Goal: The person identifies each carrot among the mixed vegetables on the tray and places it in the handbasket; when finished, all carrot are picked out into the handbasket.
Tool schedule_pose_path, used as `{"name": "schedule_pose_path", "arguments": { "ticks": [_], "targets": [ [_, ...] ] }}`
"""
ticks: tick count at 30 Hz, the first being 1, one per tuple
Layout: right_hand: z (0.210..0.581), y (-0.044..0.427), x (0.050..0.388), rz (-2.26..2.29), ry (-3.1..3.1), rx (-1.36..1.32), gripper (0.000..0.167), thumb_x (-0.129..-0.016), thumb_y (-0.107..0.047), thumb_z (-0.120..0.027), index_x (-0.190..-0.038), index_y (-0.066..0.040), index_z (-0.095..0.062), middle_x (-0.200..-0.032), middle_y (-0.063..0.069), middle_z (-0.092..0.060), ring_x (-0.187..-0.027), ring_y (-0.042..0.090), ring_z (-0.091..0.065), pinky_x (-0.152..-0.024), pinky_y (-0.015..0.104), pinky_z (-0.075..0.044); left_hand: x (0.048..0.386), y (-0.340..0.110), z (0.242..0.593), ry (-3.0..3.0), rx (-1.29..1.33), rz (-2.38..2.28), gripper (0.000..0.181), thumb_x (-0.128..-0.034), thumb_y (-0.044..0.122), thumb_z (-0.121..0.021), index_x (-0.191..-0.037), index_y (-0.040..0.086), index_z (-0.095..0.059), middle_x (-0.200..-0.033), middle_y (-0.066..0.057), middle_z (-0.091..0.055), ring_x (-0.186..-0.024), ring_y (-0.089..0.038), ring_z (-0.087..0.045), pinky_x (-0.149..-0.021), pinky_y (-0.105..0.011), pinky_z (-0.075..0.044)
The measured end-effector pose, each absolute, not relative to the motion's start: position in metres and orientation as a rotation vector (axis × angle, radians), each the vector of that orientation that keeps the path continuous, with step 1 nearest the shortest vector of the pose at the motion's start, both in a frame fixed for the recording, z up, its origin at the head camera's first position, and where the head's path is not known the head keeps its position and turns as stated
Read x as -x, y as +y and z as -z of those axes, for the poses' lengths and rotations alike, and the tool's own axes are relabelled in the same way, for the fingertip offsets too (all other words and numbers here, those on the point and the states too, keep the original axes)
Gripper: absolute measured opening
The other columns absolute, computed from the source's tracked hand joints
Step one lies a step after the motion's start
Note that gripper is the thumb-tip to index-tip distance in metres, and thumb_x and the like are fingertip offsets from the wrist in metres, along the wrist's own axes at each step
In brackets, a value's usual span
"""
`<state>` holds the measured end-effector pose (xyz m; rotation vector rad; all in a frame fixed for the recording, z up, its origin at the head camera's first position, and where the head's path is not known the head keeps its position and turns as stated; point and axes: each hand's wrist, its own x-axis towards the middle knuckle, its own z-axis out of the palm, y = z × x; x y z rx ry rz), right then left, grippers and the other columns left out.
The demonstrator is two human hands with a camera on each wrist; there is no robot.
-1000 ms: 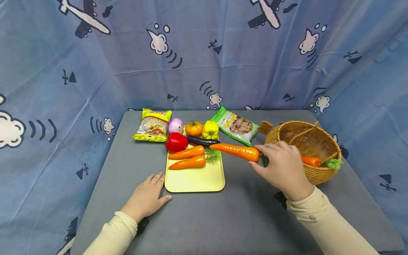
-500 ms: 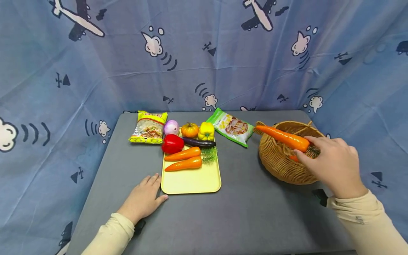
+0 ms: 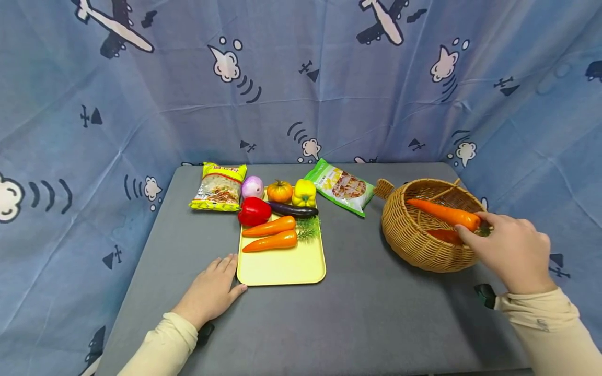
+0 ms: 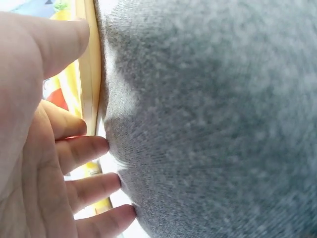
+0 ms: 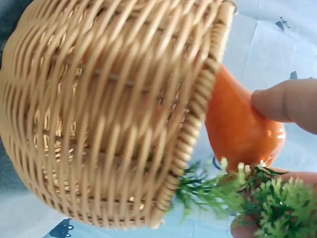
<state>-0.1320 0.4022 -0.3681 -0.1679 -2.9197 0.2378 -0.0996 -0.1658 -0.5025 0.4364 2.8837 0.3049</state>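
My right hand (image 3: 514,250) pinches an orange carrot (image 3: 437,211) by its thick end, at the mouth of a wicker basket (image 3: 404,237). The carrot's tip points left into the opening. Below it, another carrot (image 3: 447,236) lies in the basket. In the right wrist view, thumb and fingers grip the held carrot (image 5: 242,121) beside the basket rim, near some green leaves (image 5: 213,191). My left hand (image 3: 207,292) rests on the table, fingers straight, its fingertips at the left edge of a yellow tray (image 3: 282,269). Two carrots (image 3: 270,242) with feathery tops lie on the tray.
Behind those carrots are an eggplant (image 3: 293,210), a red bell pepper (image 3: 254,211), an onion (image 3: 253,187), a small pumpkin (image 3: 280,191) and a yellow pepper (image 3: 304,193). Food bags stand left (image 3: 219,187) and right (image 3: 340,187). A patterned curtain (image 3: 282,78) borders the grey table (image 3: 338,324).
My right hand has carried the carrot right from beside the basket, then lowered it into the basket's mouth. The left hand has stayed by the tray. The head view shifted slightly.
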Motion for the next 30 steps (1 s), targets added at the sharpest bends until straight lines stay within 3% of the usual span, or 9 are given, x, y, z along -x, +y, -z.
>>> {"name": "schedule_pose_path", "arguments": {
  "ticks": [7,15,18,30],
  "targets": [
    [0.375,0.403,0.137,-0.233,-2.959,0.202,0.072,-0.098,-0.059,-0.067,-0.134,0.003,-0.066,-0.115,0.036,-0.067,-0.093,0.052,-0.055,-0.07,0.067,-0.035,0.103,-0.164,0.502,2.928,-0.395,-0.371,0.076,-0.1039,0.041,-0.072,-0.155,-0.01,-0.046,-0.149,-0.027,-0.056,-0.136,-0.046,-0.054,-0.108,-0.062,-0.047],
    [0.382,0.404,0.148,-0.244,-2.984,0.183,0.071,-0.097,-0.062,-0.067,-0.131,0.0,-0.069,-0.097,0.028,-0.071,-0.086,0.05,-0.058,-0.066,0.065,-0.035,0.112,-0.156,0.506,2.902,-0.162,-0.63,0.042,-0.1063,0.021,-0.068,-0.137,-0.008,-0.066,-0.127,-0.025,-0.072,-0.115,-0.043,-0.07,-0.095,-0.058,-0.056],
    [0.384,0.404,0.152,-0.254,-3.026,0.186,0.07,-0.097,-0.061,-0.068,-0.132,0.0,-0.069,-0.093,0.025,-0.07,-0.084,0.048,-0.058,-0.066,0.063,-0.034,0.116,-0.153,0.505,2.877,-0.106,-0.684,0.038,-0.1054,0.017,-0.068,-0.132,-0.009,-0.069,-0.125,-0.025,-0.072,-0.112,-0.042,-0.07,-0.092,-0.057,-0.057],
    [0.394,0.407,0.159,-0.301,-3.116,0.221,0.078,-0.096,-0.065,-0.068,-0.134,0.004,-0.066,-0.107,0.033,-0.069,-0.09,0.049,-0.057,-0.068,0.06,-0.031,0.118,-0.15,0.499,2.877,-0.05,-0.734,0.036,-0.1037,0.016,-0.07,-0.13,-0.009,-0.069,-0.124,-0.025,-0.072,-0.112,-0.043,-0.07,-0.094,-0.057,-0.057]
  ]
}}
